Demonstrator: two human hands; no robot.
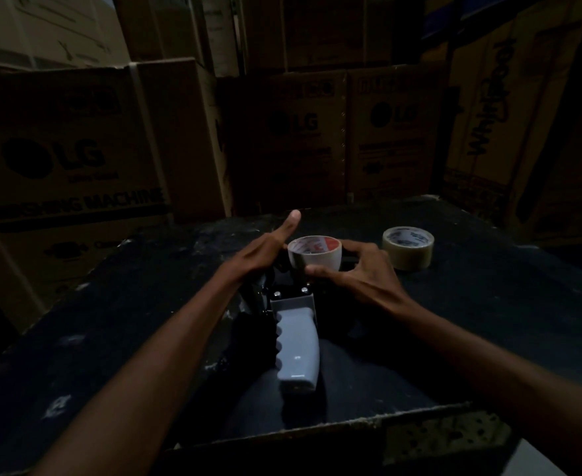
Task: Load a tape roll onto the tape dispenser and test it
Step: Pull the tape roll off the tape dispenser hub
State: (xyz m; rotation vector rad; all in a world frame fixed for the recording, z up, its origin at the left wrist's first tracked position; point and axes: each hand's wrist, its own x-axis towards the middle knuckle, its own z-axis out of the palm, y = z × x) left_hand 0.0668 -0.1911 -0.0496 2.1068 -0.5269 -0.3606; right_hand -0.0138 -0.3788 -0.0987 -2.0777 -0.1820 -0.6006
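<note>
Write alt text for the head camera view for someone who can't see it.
In dim light, a person's right hand grips a tape roll above a grey-handled tape dispenser on a dark table, while the left hand rests beside it. A second tape roll sits to the right; cardboard boxes stand behind.
</note>
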